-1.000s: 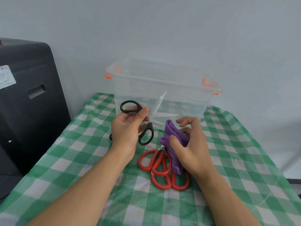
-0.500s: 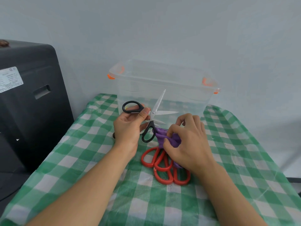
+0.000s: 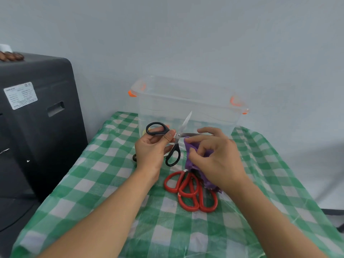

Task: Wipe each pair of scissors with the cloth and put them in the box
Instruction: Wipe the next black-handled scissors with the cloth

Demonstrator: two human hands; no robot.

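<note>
My left hand (image 3: pixel 151 151) grips black-handled scissors (image 3: pixel 173 144) by the upper handle loop, blades spread apart, one pointing up, the other pointing right. My right hand (image 3: pixel 214 157) pinches a purple cloth (image 3: pixel 193 157) around the base of the right-pointing blade. Two pairs of red-handled scissors (image 3: pixel 191 192) lie on the checked tablecloth below the hands, their blades hidden under the cloth and my right hand. The clear plastic box (image 3: pixel 188 101) with orange clips stands just behind the hands.
A green-and-white checked tablecloth (image 3: pixel 104 175) covers the table. A black cabinet-like unit (image 3: pixel 37 118) with a white label stands close on the left. A pale wall runs behind the box. A small dark object (image 3: pixel 134 157) peeks out behind my left wrist.
My right hand has brought the purple cloth up from beside the scissors onto the right-pointing blade. The left hand has kept its hold, with the scissors a little higher.
</note>
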